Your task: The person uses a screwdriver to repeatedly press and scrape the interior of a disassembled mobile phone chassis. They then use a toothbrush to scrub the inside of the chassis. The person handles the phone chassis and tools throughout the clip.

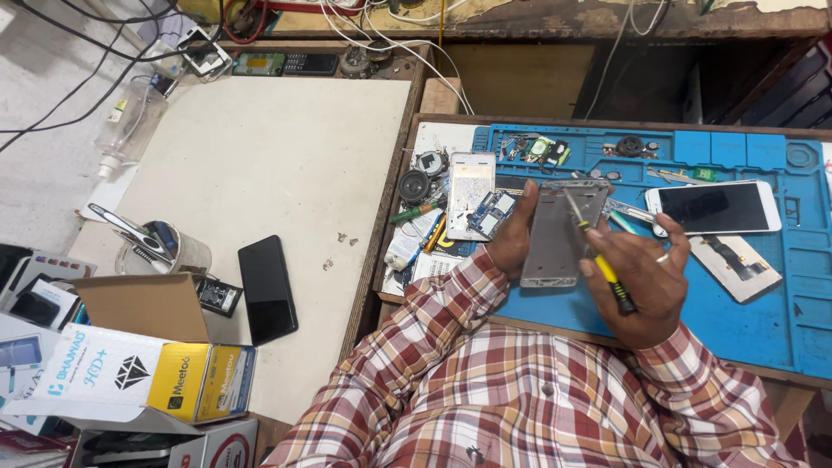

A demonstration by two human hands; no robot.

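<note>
My left hand (513,238) grips the left edge of an opened grey phone frame (559,232), holding it tilted above the blue work mat (763,312). My right hand (646,282) holds a small screwdriver (598,251) with a yellow and black handle; its metal tip rests on the upper part of the frame. A ring shows on one finger of the right hand. Both arms wear plaid sleeves.
A white phone (715,208) lies face up on the mat to the right, with a flat panel (737,269) below it. A cracked white phone (471,195), a circuit board (492,213), speakers and small parts lie left. A black phone (267,289), boxes and a tool cup sit on the left table.
</note>
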